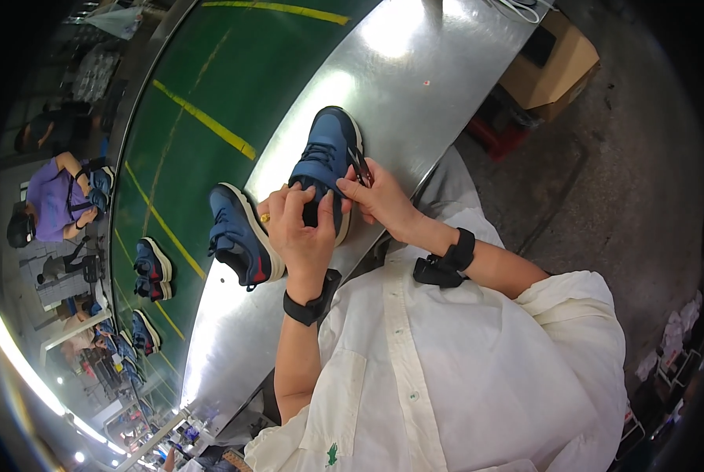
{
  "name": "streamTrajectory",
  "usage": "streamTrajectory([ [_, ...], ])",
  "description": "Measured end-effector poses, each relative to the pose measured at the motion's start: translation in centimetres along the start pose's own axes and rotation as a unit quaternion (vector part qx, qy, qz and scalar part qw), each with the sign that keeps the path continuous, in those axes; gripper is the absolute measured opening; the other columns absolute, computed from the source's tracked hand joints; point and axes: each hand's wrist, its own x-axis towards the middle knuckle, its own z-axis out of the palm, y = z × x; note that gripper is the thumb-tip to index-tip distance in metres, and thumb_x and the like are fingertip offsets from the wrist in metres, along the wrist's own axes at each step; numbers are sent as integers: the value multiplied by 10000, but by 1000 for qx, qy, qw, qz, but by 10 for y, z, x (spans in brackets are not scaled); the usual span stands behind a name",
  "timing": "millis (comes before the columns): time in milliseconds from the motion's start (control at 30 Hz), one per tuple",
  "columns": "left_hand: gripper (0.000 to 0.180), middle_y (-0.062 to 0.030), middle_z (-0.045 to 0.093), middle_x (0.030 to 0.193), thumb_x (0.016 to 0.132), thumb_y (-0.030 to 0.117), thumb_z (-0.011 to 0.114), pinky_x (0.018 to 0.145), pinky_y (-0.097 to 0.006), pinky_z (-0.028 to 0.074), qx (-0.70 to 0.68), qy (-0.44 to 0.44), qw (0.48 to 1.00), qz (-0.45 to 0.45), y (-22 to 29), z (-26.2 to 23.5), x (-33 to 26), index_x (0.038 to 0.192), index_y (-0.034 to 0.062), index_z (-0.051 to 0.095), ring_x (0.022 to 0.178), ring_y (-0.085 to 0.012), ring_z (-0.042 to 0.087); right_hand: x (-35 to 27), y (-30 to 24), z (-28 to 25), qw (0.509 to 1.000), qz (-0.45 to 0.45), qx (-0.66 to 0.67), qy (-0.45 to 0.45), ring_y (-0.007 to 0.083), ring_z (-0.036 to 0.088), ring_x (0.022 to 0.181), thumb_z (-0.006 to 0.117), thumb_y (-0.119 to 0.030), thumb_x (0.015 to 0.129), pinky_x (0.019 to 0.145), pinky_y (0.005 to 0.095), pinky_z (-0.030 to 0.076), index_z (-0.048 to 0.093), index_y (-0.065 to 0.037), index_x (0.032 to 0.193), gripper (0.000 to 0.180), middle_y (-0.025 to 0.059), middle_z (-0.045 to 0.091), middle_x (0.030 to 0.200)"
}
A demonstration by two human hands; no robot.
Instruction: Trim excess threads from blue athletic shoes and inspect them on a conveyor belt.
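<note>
A blue and navy sneaker with a pale sole lies on the metal table in front of me, its toe pointing away. My left hand is closed over its opening, the fingers pinching at the tongue and collar. At the shoe's right side is my right hand, its fingers closed round a slim dark tool that looks like thread snips. Its thumb and fingertips are close to the collar. A matching sneaker rests just left of my left hand, touching nothing I hold. The inside of the first shoe is mostly covered by my fingers.
Beyond the metal table runs a green conveyor belt with yellow lines. More sneakers sit on it at the left. Across the belt, a person in purple handles a shoe. A cardboard box stands at the right above a red stool.
</note>
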Motion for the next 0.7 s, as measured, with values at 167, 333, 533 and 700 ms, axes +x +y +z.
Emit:
streamTrajectory([
  [167, 196, -110, 598, 924, 714, 53, 714, 826, -358, 408, -11, -10, 1000, -3, -3, -3, -1, 879, 39, 610, 921, -277, 519, 5, 11, 5, 1000, -10, 10, 20, 56, 434, 447, 606, -204, 889, 371, 206, 320, 451, -89, 900, 193, 3, 529, 612],
  [333, 277, -117, 563, 1018, 699, 28, 646, 828, -363, 413, -46, -67, 995, -51, 4, -11, 3, 974, 53, 623, 970, -267, 497, 7, 11, -1, 1000, 8, 15, 18, 51, 431, 462, 633, -214, 873, 374, 206, 312, 469, -101, 898, 201, -17, 520, 631],
  [533, 362, -59, 541, 1127, 823, -6, 590, 793, -230, 478, -312, -93, 914, -244, -4, -37, -12, 1173, 28, 503, 1055, -132, 517, 10, -14, -30, 989, 20, -147, -5, 23, 470, 526, 665, -199, 845, 408, 185, 335, 524, -91, 957, 209, -18, 576, 761],
  [700, 483, -85, 484, 1260, 774, -23, 566, 1026, -329, 331, -221, 123, 942, -222, -62, -95, -17, 1245, 37, 476, 1192, -185, 441, -9, -31, -23, 908, -127, -399, 20, 197, 618, 869, 771, -322, 730, 763, 319, 489, 489, -13, 1210, 637, 133, 633, 989],
])
